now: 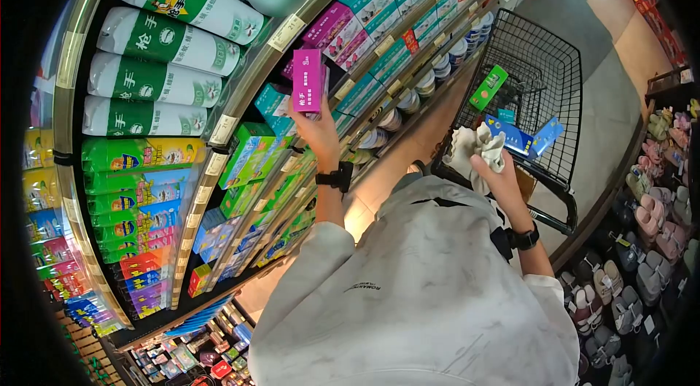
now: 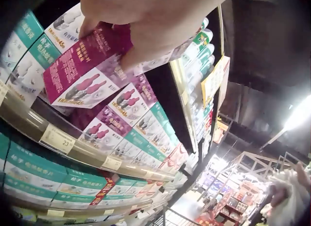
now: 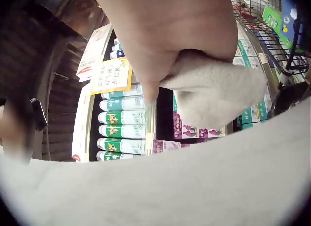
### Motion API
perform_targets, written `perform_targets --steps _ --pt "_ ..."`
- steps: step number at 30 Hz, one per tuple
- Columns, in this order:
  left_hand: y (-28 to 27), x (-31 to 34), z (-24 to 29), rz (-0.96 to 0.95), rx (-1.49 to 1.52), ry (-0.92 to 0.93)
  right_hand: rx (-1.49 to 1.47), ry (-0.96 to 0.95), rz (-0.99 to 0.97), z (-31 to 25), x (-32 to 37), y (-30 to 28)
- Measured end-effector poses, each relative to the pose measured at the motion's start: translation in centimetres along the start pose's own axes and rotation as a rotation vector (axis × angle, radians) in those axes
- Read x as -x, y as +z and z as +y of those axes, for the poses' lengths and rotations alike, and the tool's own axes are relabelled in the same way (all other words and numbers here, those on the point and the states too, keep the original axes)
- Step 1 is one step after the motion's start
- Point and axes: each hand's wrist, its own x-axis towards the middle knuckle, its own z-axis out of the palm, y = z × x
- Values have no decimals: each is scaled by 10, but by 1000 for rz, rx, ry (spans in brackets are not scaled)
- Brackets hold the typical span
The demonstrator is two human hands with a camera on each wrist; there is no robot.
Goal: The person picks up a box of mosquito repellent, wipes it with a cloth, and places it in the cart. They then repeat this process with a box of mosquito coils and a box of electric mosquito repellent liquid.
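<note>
In the head view my left hand (image 1: pixel 315 130) grips a magenta box (image 1: pixel 307 81) by its lower end, in front of the shelf of boxed goods. The left wrist view has this magenta box (image 2: pixel 80 66) tilted, with the left hand's (image 2: pixel 146 27) thumb and fingers round it, above similar purple boxes (image 2: pixel 99 131). My right hand (image 1: pixel 499 180) holds a crumpled white cloth (image 1: pixel 474 151) over the cart's near end. In the right wrist view the cloth (image 3: pixel 214 90) bulges out from under the right hand (image 3: pixel 180 27), which covers part of it.
A black wire shopping cart (image 1: pixel 571 79) stands at the right, with a green box (image 1: pixel 488 87) and blue packages (image 1: pixel 512 136) in it. White and green spray cans (image 1: pixel 149 117) fill the left shelf. Slippers (image 1: pixel 652 273) hang at the far right. Price labels line the shelf edges.
</note>
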Motion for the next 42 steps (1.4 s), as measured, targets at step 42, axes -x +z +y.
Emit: perform_targets --steps 42 --pt "-36 0 7 -166 85 24 50 -11 -250 28 -39 44"
